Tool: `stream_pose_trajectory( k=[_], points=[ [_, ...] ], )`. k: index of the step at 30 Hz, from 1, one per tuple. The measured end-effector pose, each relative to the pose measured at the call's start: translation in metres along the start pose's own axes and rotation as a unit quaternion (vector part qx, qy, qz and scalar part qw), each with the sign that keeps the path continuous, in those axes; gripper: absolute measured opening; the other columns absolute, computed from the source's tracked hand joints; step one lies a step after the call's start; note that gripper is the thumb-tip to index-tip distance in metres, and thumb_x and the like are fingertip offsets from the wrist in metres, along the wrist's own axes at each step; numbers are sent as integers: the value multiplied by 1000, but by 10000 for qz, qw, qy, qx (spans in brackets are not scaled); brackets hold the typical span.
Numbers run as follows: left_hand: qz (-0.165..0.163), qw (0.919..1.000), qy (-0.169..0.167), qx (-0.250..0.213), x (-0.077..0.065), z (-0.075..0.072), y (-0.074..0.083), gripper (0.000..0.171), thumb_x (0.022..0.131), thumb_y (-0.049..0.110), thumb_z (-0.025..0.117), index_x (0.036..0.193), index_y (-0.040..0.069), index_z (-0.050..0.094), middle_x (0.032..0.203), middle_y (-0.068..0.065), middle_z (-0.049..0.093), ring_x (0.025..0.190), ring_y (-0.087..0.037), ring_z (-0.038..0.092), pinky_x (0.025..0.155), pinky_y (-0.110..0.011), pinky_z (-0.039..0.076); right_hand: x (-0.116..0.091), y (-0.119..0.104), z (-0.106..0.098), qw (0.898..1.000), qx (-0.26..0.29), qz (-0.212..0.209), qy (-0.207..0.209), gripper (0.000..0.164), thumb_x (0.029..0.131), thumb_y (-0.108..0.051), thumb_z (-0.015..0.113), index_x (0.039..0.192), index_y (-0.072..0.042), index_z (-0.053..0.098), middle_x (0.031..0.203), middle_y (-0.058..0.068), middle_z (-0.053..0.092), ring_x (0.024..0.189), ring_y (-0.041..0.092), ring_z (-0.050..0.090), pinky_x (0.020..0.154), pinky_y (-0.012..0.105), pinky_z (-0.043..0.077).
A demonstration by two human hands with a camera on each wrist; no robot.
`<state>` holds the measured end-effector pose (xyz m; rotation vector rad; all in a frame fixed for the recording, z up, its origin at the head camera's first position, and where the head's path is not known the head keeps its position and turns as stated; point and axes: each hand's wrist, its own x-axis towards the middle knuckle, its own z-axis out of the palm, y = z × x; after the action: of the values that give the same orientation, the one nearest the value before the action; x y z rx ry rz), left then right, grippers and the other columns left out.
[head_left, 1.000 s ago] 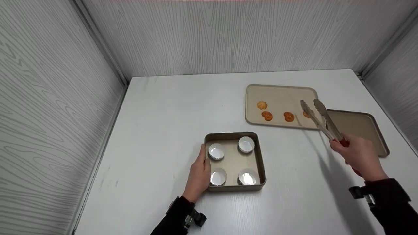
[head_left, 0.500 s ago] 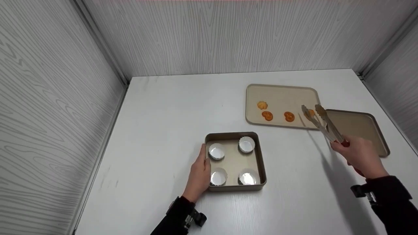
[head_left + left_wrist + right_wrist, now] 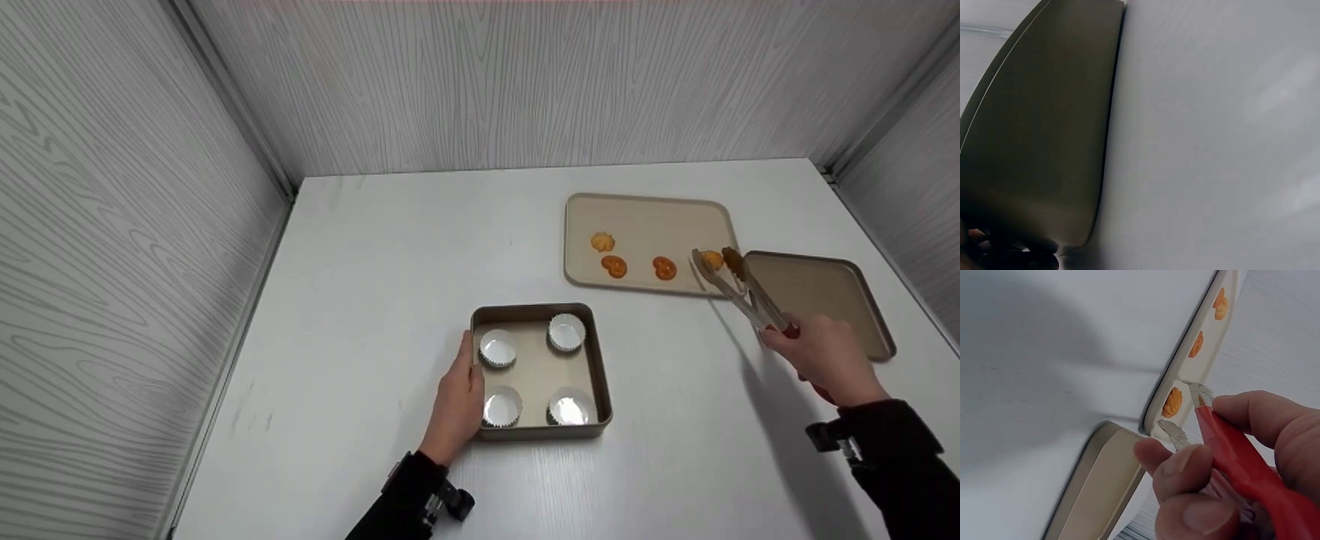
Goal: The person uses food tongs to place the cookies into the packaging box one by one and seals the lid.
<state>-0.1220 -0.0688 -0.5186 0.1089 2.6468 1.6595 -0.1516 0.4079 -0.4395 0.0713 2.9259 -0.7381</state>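
Your right fingers curl round the tongs (image 3: 1235,458), tips astride a cookie (image 3: 712,260), right of centre frame. Your left hand (image 3: 454,401) pinches the square tin (image 3: 534,367), lower centre, by its left wall.

Soft, even light brightens the surface (image 3: 375,300) in the head view, where a long, fuzzy shadow runs beside the right sleeve (image 3: 896,446) and glare whitens one paper cup (image 3: 571,409). Faint red tints the top edge. The left wrist view is greyer, the square pan (image 3: 1044,124) dark; broad shadow dulls the right wrist view's left.
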Motion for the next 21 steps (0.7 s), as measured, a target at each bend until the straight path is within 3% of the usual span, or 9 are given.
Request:
stream_pose_trajectory(
  k=[4, 11, 21],
  points=[
    [4, 10000, 2, -6, 0, 0, 0, 56, 109, 9, 35, 162, -2, 19, 166, -20, 24, 153, -31, 25, 125, -45, 24, 1, -1, 1, 10000, -6, 10, -62, 39, 103, -32, 57, 115, 5, 63, 70, 8, 63, 51, 19, 57, 42, 32, 42],
    [-6, 10000, 13, -16, 1, 1, -2, 56, 108, 8, 35, 161, -3, 19, 166, -20, 23, 153, -31, 25, 125, -46, 24, 4, 1, 4, 9996, -195, -110, 178, 25, 101, -26, 56, 89, -4, 59, 60, 2, 53, 49, 18, 54, 42, 31, 39],
    [-58, 10000, -22, -55, 1, 0, 0, 57, 109, 10, 35, 162, -1, 18, 167, -18, 21, 154, -27, 23, 125, -43, 23, 6, 2, 12, 9957, -495, -452, 638, 21, 98, -18, 59, 80, -7, 56, 57, -1, 50, 49, 18, 46, 47, 32, 34]
  ],
)
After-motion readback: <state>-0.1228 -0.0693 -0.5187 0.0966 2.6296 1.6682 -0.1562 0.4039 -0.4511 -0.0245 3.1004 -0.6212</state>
